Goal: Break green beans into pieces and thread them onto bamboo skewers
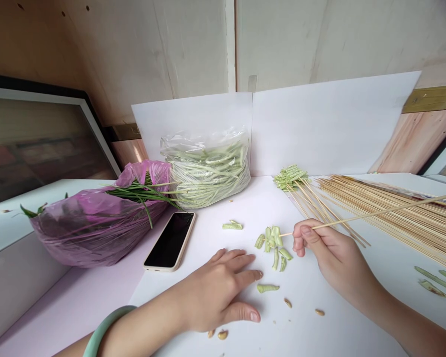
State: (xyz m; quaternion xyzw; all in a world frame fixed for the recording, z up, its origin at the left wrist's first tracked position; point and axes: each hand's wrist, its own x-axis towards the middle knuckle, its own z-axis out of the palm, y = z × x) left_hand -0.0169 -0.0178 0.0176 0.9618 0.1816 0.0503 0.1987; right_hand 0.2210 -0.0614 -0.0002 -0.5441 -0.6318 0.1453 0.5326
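Observation:
My right hand pinches a thin bamboo skewer, its tip end pointing left with cut green bean pieces on or against it. More short bean pieces lie on the white surface just below. My left hand is spread low over the table, fingers apart, with nothing in it. A single bean piece lies just right of its fingertips. Another bean piece rests farther back, beyond that hand.
A phone lies left of centre, beside a purple bag of greens. Behind stands a clear bag of long beans. Loaded bean skewers and a pile of bare skewers lie at right. Loose seeds are scattered in front.

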